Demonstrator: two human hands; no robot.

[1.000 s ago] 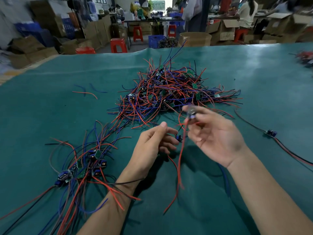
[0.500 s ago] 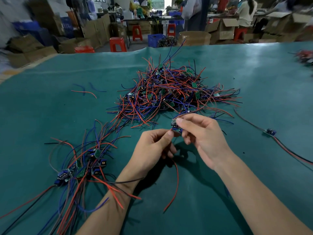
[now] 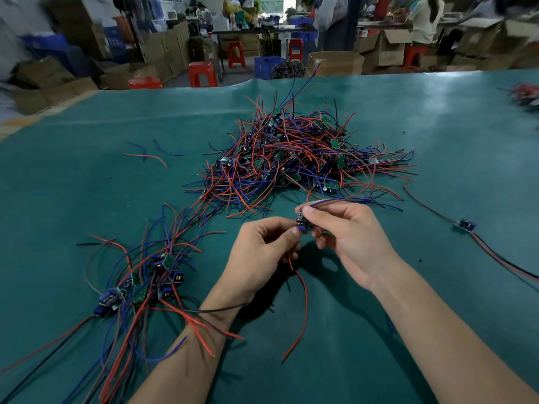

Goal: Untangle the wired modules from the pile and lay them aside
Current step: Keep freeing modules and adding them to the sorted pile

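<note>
A tangled pile of wired modules [image 3: 294, 158], red and blue leads with small green boards, lies mid-table. Just in front of it both hands meet on one small blue module [image 3: 302, 223]. My right hand [image 3: 347, 240] pinches its top between thumb and forefinger; my left hand [image 3: 259, 252] pinches it from below. A red wire [image 3: 302, 310] hangs from the module down to the mat, and a blue lead runs off to the right over my right hand. Sorted modules [image 3: 140, 284] lie in a loose bundle at the left, their wires crossing my left forearm.
The green mat [image 3: 73, 185] covers the whole table. A single module with a red-black lead [image 3: 465, 224] lies at the right. Loose wire scraps [image 3: 151, 154] lie far left. Another wire heap [image 3: 525, 96] sits at the far right edge. Boxes, stools and people stand beyond the table.
My right hand came down from its raised position and met the left hand on the module. The hanging red wire settled lower on the mat.
</note>
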